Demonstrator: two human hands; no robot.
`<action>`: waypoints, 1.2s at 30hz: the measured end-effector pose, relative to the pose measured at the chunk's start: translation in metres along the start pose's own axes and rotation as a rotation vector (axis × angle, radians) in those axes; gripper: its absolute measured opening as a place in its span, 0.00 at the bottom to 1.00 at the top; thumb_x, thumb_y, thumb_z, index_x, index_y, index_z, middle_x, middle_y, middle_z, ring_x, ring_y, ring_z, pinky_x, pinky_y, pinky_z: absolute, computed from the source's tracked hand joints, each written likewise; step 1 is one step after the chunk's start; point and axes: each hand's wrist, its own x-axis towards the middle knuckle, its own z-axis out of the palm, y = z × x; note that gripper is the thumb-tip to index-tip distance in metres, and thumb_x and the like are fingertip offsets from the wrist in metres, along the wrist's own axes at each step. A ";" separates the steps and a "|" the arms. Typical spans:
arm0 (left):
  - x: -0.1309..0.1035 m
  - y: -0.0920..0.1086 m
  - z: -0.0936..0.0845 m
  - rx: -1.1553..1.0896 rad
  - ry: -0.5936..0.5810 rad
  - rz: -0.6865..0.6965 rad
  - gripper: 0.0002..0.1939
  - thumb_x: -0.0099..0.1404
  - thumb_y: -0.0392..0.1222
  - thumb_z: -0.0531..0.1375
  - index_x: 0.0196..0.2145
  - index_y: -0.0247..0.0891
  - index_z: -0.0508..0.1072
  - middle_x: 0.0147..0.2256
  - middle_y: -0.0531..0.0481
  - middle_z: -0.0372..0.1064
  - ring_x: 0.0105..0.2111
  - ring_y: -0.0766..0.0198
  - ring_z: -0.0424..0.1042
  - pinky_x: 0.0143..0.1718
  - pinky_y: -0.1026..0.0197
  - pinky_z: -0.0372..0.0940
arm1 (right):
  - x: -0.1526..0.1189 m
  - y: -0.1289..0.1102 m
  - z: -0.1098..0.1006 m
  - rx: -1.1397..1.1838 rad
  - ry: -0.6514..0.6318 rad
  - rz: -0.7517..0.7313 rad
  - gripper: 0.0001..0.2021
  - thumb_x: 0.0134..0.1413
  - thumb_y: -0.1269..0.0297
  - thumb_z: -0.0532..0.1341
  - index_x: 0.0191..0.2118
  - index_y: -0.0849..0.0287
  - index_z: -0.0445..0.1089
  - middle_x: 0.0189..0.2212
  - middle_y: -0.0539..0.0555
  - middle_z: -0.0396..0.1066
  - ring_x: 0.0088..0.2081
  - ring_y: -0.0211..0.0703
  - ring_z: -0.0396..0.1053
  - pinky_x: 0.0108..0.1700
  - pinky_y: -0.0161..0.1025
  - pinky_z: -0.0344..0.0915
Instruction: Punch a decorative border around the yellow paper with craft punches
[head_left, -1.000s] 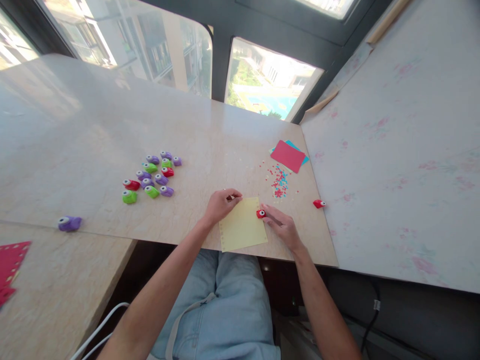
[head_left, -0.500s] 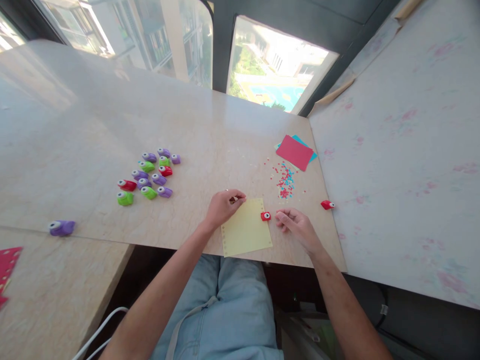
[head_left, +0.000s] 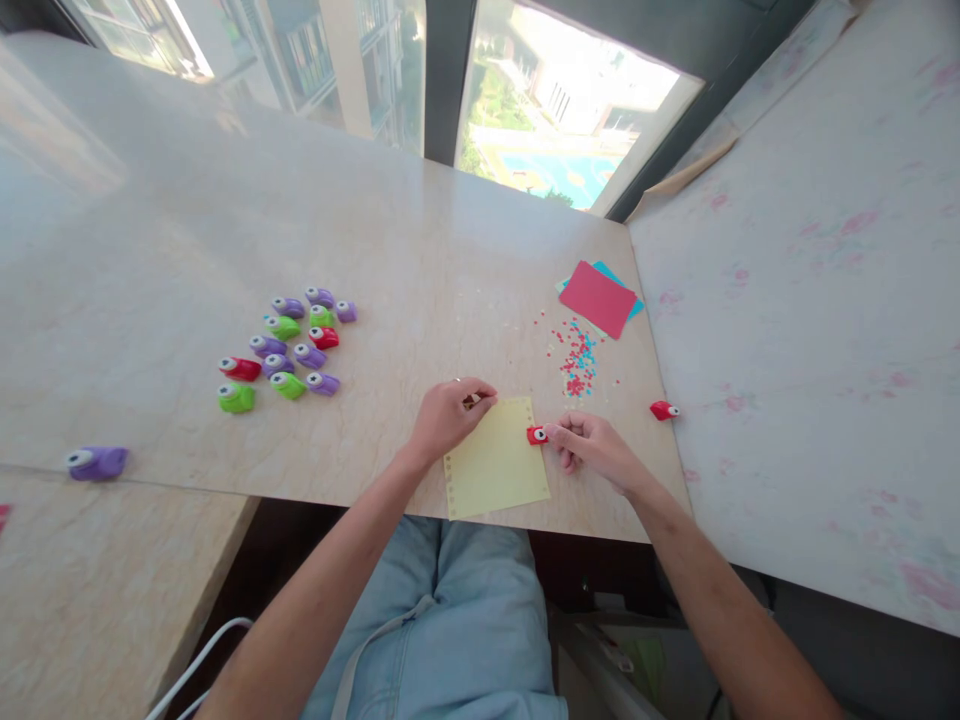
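A pale yellow sheet of paper (head_left: 491, 468) lies near the table's front edge, with small punched holes along its margins. At its upper left, my left hand (head_left: 452, 415) is closed, with thumb and fingers pinched on the paper's top edge. A small red craft punch (head_left: 535, 436) sits at the sheet's right edge, its round button facing up. My right hand (head_left: 592, 447) reaches it from the right, with the thumb at the button and the other fingers curled. The fingertips under the punch are hidden.
Several purple, green and red craft punches (head_left: 287, 385) stand grouped at the left. A purple punch (head_left: 97, 463) lies farther left, a red punch (head_left: 664, 410) by the right wall. Red and blue paper bits (head_left: 577, 365) lie scattered below a stack of coloured cards (head_left: 598, 299).
My right hand has moved left to the red craft punch and now touches it. The left hand keeps its place on the paper. The view has shifted slightly.
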 end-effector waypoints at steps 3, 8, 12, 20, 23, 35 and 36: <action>0.000 -0.001 0.001 -0.003 0.005 0.010 0.05 0.63 0.41 0.61 0.35 0.41 0.78 0.33 0.52 0.78 0.31 0.65 0.75 0.33 0.65 0.65 | 0.001 -0.002 -0.002 0.003 -0.015 0.026 0.22 0.49 0.42 0.63 0.28 0.60 0.66 0.16 0.48 0.66 0.16 0.33 0.63 0.19 0.30 0.60; 0.000 -0.001 0.001 -0.002 0.013 0.014 0.05 0.63 0.41 0.62 0.35 0.41 0.78 0.33 0.52 0.78 0.31 0.65 0.75 0.33 0.65 0.65 | 0.002 -0.006 0.000 -0.013 -0.023 0.006 0.22 0.47 0.43 0.65 0.26 0.59 0.66 0.16 0.47 0.65 0.17 0.33 0.62 0.18 0.31 0.60; -0.001 0.000 0.001 0.007 0.015 0.014 0.05 0.63 0.41 0.62 0.35 0.42 0.78 0.32 0.52 0.78 0.30 0.65 0.74 0.33 0.64 0.65 | 0.001 -0.010 0.003 -0.038 -0.007 0.014 0.21 0.45 0.44 0.67 0.25 0.59 0.65 0.15 0.46 0.64 0.16 0.32 0.62 0.17 0.30 0.58; -0.001 0.002 0.000 0.027 0.015 0.023 0.05 0.63 0.41 0.61 0.35 0.42 0.78 0.31 0.52 0.78 0.30 0.65 0.74 0.33 0.64 0.65 | 0.002 -0.012 0.003 -0.001 -0.020 0.028 0.22 0.43 0.45 0.68 0.21 0.59 0.64 0.15 0.47 0.65 0.16 0.32 0.61 0.17 0.30 0.57; -0.001 0.002 0.000 0.038 0.014 0.025 0.05 0.63 0.41 0.61 0.35 0.42 0.78 0.30 0.52 0.78 0.29 0.65 0.74 0.34 0.64 0.66 | 0.003 -0.014 0.003 -0.003 -0.036 0.032 0.22 0.43 0.44 0.68 0.20 0.59 0.63 0.15 0.47 0.65 0.15 0.32 0.61 0.17 0.30 0.57; -0.001 0.005 -0.002 0.042 0.002 0.027 0.06 0.63 0.40 0.61 0.35 0.42 0.78 0.33 0.52 0.78 0.32 0.64 0.75 0.36 0.63 0.66 | 0.012 -0.015 -0.005 -0.077 -0.124 0.114 0.24 0.43 0.44 0.67 0.18 0.59 0.62 0.14 0.47 0.65 0.13 0.30 0.60 0.13 0.28 0.51; -0.001 0.005 -0.002 0.042 0.002 0.026 0.06 0.63 0.40 0.61 0.35 0.42 0.78 0.33 0.52 0.78 0.32 0.65 0.75 0.36 0.63 0.66 | 0.013 -0.015 -0.006 -0.082 -0.127 0.117 0.24 0.43 0.44 0.67 0.18 0.59 0.62 0.14 0.47 0.65 0.13 0.30 0.59 0.13 0.28 0.51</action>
